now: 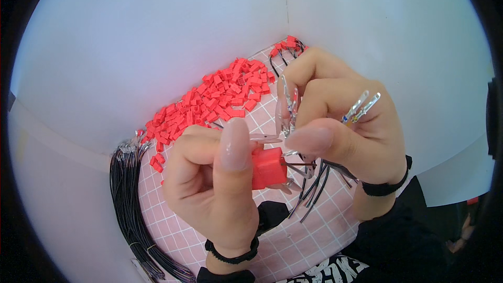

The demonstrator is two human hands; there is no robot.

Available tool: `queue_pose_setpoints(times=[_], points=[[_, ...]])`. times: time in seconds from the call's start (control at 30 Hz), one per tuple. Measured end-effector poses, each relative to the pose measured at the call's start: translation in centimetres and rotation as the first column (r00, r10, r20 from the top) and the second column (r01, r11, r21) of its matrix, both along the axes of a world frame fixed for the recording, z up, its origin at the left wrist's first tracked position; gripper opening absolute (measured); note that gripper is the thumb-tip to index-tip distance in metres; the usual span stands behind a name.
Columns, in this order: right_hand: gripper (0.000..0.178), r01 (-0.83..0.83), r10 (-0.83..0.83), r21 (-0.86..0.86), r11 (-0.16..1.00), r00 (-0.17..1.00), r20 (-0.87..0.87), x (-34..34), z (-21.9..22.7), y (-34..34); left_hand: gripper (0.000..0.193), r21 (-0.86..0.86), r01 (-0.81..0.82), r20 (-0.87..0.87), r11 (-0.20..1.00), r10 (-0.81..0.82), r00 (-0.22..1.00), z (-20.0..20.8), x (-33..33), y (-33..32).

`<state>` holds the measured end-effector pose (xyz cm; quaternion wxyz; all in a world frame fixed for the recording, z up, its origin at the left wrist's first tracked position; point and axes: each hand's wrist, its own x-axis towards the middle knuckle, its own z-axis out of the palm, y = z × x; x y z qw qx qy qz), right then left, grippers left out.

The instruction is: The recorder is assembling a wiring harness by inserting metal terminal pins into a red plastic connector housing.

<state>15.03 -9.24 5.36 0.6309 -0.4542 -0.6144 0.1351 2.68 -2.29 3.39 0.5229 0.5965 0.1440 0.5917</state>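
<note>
Close in front of me, my left hand (217, 178) pinches a red plastic connector housing (269, 169) between thumb and fingers. Thin metal-tipped leads stick out of the housing's right side. My right hand (351, 120) is closed, its thumb and fingertips right beside that side, gripping black wires (314, 191) whose free ends hang below. Several shiny crimp terminals (361, 107) poke up between its fingers, and more metal terminals (287, 107) show at its fingertips. Fingers hide just where the terminals meet the housing.
A heap of loose red housings (225, 91) lies along the back wall. Behind my right hand are red housings with black wires (289, 45). On the left rests a tied bundle of black wires (124, 204). White walls surround the pink gridded tabletop (298, 238). Another person's hand (462, 235) shows far right.
</note>
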Motion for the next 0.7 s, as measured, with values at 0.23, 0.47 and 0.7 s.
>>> queue_pose_setpoints(times=[0.23,0.47,0.7], points=[[0.022,-0.048,0.047,0.036,0.998,0.998,0.035,-0.1,-0.1,0.0,0.016,0.013,0.022,0.035,1.000,-0.022,0.999,0.4,-0.1,-0.2],[0.028,0.113,-0.326,0.461,0.880,0.849,0.416,0.7,0.4,0.4,0.020,-0.188,0.210,0.044,0.960,-0.205,0.978,1.3,0.3,-0.3],[0.027,0.226,-0.543,0.554,0.801,0.663,0.515,-0.1,0.5,0.2,0.055,-0.386,0.239,-0.109,0.891,-0.301,0.947,1.3,0.0,-0.2]])
